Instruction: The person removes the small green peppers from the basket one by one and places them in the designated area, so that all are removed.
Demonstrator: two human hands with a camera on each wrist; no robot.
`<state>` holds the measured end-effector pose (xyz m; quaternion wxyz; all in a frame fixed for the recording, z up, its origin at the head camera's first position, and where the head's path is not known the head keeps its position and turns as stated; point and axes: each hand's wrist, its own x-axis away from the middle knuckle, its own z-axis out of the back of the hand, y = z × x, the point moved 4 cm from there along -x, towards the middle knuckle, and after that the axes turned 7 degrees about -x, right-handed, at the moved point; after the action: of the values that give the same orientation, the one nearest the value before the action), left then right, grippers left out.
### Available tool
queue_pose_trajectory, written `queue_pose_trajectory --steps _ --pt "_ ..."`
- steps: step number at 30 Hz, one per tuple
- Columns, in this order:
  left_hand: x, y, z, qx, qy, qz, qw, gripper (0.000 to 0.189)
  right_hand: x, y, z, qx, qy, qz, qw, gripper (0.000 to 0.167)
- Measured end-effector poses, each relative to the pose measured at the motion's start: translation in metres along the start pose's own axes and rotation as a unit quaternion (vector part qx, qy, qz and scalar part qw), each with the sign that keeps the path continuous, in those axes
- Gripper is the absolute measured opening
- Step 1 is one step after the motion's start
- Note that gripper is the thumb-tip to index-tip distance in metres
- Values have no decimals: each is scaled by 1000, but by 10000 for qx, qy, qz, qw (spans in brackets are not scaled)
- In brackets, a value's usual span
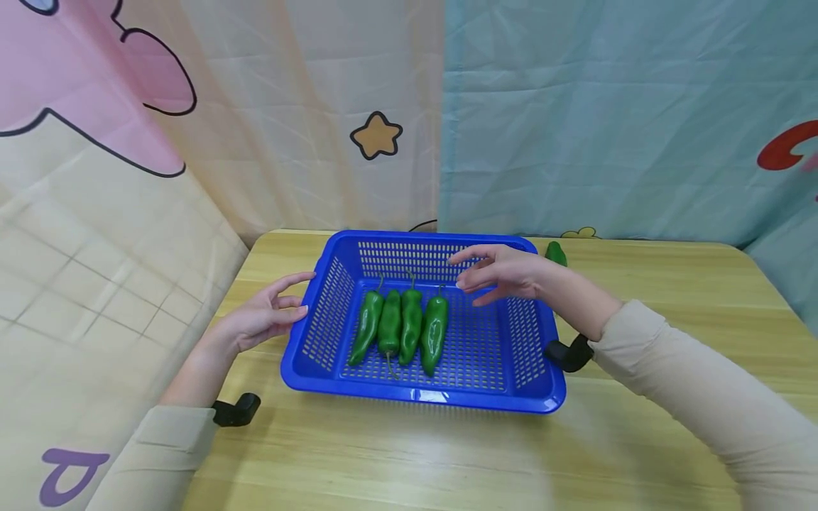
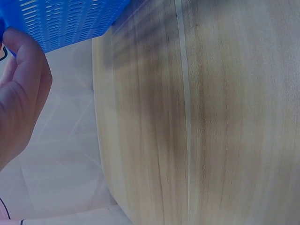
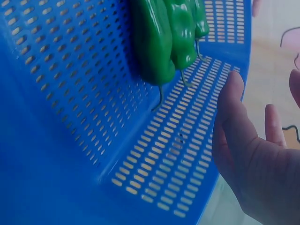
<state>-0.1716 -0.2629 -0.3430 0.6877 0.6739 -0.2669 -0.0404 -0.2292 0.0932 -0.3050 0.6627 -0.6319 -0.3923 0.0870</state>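
Observation:
A blue plastic basket (image 1: 424,402) with slotted walls stands on the wooden table, and several long green peppers (image 1: 434,336) lie side by side on its floor. At the basket's left rim is my left hand (image 1: 262,316), its fingertips right at the outer edge; the left wrist view shows its bent fingers (image 2: 28,61) beside the basket's corner. Over the right half of the basket hovers my right hand (image 1: 505,273), fingers loosely bent and apart, nothing between them. In the right wrist view, the peppers' stems (image 3: 161,98) point toward the slotted wall near that hand.
Another green pepper (image 1: 556,253) lies on the table (image 1: 645,305) past the basket's back right corner, partly hidden by the right arm. Printed curtains (image 1: 543,142) hang close behind the table and along its left side. A black wrist mount (image 1: 569,353) sits near the basket's right rim.

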Motion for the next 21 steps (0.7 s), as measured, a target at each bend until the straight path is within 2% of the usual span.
queue_pose_trajectory --steps 8,15,21 --pt "0 -2 2 -44 8 -1 10000 66 -17 11 -14 -77 -301 -137 9994 56" --pt "0 -4 2 -90 24 31 10000 66 -30 30 -27 -106 97 -625 9979 53" --pt "-2 -2 2 -97 -111 -96 9998 64 -36 43 -25 148 504 -1064 9929 52"
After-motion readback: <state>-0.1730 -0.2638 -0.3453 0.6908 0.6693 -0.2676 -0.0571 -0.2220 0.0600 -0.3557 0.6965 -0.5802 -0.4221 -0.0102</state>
